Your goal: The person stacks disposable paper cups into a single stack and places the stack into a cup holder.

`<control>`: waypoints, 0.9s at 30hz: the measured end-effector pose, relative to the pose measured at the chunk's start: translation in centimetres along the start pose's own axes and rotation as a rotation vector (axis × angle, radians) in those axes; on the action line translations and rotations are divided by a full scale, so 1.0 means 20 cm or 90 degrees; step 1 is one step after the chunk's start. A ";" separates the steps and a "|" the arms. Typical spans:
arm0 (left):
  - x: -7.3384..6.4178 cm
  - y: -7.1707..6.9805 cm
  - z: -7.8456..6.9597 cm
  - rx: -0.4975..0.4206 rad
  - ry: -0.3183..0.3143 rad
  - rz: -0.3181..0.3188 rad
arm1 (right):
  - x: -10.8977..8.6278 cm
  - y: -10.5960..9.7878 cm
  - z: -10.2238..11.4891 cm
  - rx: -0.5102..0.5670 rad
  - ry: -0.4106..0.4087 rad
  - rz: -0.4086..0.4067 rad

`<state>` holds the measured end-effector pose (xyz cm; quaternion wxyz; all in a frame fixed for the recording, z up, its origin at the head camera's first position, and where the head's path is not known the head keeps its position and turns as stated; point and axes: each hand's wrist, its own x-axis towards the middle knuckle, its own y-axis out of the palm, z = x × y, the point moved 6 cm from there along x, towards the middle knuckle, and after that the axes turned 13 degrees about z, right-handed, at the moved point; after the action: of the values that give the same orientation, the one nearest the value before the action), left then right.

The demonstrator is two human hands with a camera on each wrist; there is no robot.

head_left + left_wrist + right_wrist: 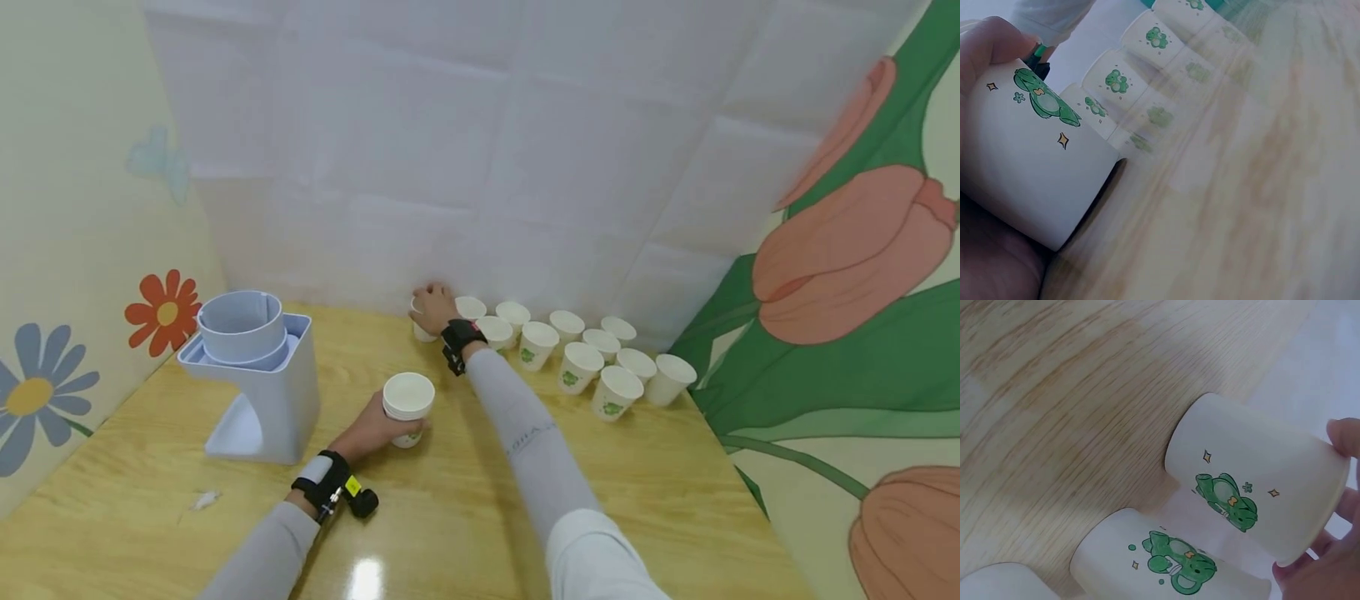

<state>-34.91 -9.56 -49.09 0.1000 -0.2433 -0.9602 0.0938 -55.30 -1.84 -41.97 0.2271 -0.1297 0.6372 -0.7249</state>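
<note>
My left hand [380, 429] grips a small nested stack of white paper cups [408, 396], rims up, at the middle of the table. In the left wrist view the outer paper cup [1041, 137] shows a green cartoon animal print, with thumb and fingers around it. Farther back, by the wall, my right hand [433, 310] holds a single paper cup [1254, 475] near its rim, thumb on one side and fingers on the other. Right beside it stands another paper cup [1166, 559] of the same print. The right hand covers much of its cup in the head view.
Several upright paper cups [538, 344] stand in slanting rows at the back right. A pale blue plastic dispenser-like stand [288, 408] with a round container [242, 329] on top is at the left. A small white scrap [205, 500] lies on the wooden table [435, 533].
</note>
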 end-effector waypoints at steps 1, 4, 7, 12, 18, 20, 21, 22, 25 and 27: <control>0.00 0.00 0.01 -0.005 0.000 0.000 | -0.01 0.00 0.00 0.000 -0.004 -0.007; -0.01 0.01 0.03 -0.014 -0.009 -0.001 | -0.03 0.03 0.01 0.018 -0.029 -0.019; -0.04 0.02 0.05 -0.009 -0.026 -0.001 | -0.07 0.07 0.03 0.042 -0.054 -0.018; -0.06 0.05 0.08 -0.006 -0.042 0.012 | -0.13 0.15 0.02 0.062 -0.071 -0.018; -0.06 0.05 0.06 -0.022 -0.038 0.015 | -0.19 0.13 0.02 0.098 -0.098 -0.043; -0.05 0.04 0.05 -0.025 -0.037 0.011 | -0.20 0.12 0.02 0.116 -0.111 -0.057; -0.05 0.03 0.04 -0.026 -0.036 0.009 | -0.21 0.11 0.01 0.124 -0.116 -0.061; -0.04 0.03 0.04 -0.028 -0.035 0.008 | -0.22 0.11 0.01 0.130 -0.118 -0.061; -0.02 0.03 0.03 -0.027 -0.023 0.009 | -0.25 0.09 -0.01 0.164 -0.111 -0.058; -0.01 0.02 0.03 -0.026 -0.018 0.007 | -0.29 0.07 -0.01 0.181 -0.100 -0.044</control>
<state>-34.65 -9.45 -49.70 0.0809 -0.2496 -0.9618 0.0785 -50.16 1.13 -42.86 0.2672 -0.1741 0.5038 -0.8028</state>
